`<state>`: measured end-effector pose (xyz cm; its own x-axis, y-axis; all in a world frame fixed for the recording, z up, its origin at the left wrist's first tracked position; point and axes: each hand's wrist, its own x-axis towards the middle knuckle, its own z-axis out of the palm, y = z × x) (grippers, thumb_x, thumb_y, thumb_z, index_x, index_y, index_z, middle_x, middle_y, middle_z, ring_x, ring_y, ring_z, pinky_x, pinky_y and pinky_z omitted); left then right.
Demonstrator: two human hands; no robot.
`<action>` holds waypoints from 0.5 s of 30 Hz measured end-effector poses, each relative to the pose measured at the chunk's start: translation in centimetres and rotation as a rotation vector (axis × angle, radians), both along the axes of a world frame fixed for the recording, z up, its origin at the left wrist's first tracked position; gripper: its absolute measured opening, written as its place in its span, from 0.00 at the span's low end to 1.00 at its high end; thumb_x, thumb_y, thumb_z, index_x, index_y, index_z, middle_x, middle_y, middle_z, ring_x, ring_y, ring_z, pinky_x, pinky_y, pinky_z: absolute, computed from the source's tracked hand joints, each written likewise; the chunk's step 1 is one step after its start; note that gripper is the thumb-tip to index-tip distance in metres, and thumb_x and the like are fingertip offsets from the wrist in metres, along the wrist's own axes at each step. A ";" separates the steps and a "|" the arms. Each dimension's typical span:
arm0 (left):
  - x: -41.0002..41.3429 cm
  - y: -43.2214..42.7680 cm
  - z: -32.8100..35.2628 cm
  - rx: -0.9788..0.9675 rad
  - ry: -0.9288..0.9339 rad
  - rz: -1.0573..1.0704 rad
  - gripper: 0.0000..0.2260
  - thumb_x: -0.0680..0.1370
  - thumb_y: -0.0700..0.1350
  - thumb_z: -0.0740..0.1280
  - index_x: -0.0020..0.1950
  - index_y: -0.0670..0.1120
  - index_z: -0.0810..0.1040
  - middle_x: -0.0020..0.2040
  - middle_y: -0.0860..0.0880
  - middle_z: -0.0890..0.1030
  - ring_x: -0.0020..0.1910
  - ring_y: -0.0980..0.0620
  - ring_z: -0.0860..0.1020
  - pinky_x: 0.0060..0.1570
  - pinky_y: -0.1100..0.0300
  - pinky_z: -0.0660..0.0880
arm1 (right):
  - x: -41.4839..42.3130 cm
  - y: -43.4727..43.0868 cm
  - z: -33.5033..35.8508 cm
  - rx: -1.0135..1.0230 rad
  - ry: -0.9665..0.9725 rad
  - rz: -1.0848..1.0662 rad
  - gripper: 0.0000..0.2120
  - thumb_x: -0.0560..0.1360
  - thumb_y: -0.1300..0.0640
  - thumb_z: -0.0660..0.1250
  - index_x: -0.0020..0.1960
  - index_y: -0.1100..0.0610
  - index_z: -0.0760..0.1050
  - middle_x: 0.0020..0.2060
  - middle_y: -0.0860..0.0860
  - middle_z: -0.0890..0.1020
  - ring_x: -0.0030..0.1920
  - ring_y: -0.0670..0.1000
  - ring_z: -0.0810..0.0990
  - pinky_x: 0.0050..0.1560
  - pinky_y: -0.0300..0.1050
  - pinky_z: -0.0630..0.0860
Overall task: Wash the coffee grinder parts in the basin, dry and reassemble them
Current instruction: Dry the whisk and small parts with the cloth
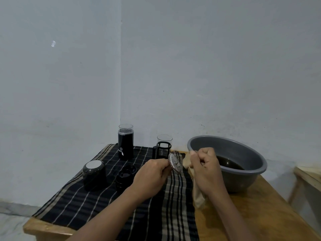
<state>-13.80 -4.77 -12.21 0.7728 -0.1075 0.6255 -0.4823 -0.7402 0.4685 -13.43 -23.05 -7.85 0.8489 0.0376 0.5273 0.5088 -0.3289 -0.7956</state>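
Steel and round, the filter disc (pixel 175 164) stands on edge above the striped cloth (pixel 86 197). Your left hand (pixel 152 173) pinches its rim between curled fingers and thumb. Your right hand (pixel 206 169) is closed round a beige drying cloth (pixel 186 162), bunched against the disc's far face, with its tail hanging below your wrist. This looks like the drying step, with reassembly not yet begun.

Your hold on the disc is only a rim pinch. If the metal is wet, a firm wipe from the right could twist it out of your fingers. The edge looks coiled or toothed, so the cloth may snag there and jerk the disc loose.

The grey basin (pixel 243 181) sits just beyond your right hand and holds dark water. A dropped disc could land in it and need washing again, and a careless right forearm could nudge the basin.

A glass beaker (pixel 164 145) in a black frame stands just behind the disc, where a wide left-hand swing could tip it.

Further left on the striped cloth lie a ribbed black part (pixel 124 178) and a black cap (pixel 94 174). The grinder body (pixel 125 143) stands upright at the back of the surface (pixel 243 220). I cannot tell whether these are dry, and a damp one would carry moisture into the reassembled grinder.
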 end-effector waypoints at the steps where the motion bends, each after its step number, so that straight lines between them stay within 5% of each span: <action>1: 0.1 0.0 0.0 -0.007 -0.004 -0.005 0.11 0.83 0.51 0.61 0.44 0.50 0.78 0.35 0.52 0.79 0.33 0.51 0.76 0.35 0.46 0.75 | 0.1 0.0 -0.2 0.006 -0.001 0.000 0.15 0.81 0.53 0.65 0.36 0.56 0.78 0.48 0.48 0.72 0.47 0.43 0.74 0.44 0.25 0.70; 4: 0.1 0.0 -0.1 -0.030 -0.011 -0.012 0.15 0.81 0.56 0.57 0.45 0.51 0.79 0.35 0.53 0.80 0.33 0.52 0.76 0.35 0.47 0.75 | -0.1 -0.3 -0.5 0.010 0.051 0.066 0.03 0.76 0.55 0.72 0.48 0.48 0.80 0.51 0.43 0.76 0.52 0.40 0.77 0.48 0.29 0.73; 6: 0.2 0.1 -0.2 -0.030 -0.013 -0.010 0.18 0.80 0.58 0.55 0.45 0.50 0.79 0.35 0.53 0.80 0.33 0.52 0.76 0.35 0.46 0.76 | 0.0 -0.6 -0.8 -0.028 0.061 0.126 0.12 0.76 0.59 0.73 0.55 0.46 0.78 0.54 0.41 0.79 0.54 0.37 0.78 0.48 0.30 0.75; 11: 0.4 0.2 -0.4 -0.040 -0.032 -0.013 0.17 0.79 0.58 0.56 0.49 0.52 0.82 0.37 0.54 0.81 0.35 0.53 0.78 0.36 0.49 0.76 | -0.2 -0.2 -0.8 -0.421 -0.018 0.042 0.13 0.81 0.57 0.65 0.64 0.46 0.78 0.52 0.40 0.74 0.51 0.38 0.74 0.46 0.31 0.73; 15: 0.5 0.7 -0.9 -0.065 -0.013 0.027 0.10 0.82 0.52 0.62 0.47 0.53 0.81 0.35 0.54 0.80 0.32 0.52 0.76 0.33 0.48 0.75 | -0.7 -1.5 0.4 -0.516 0.116 0.217 0.12 0.81 0.54 0.66 0.60 0.41 0.79 0.49 0.41 0.76 0.48 0.41 0.75 0.45 0.36 0.73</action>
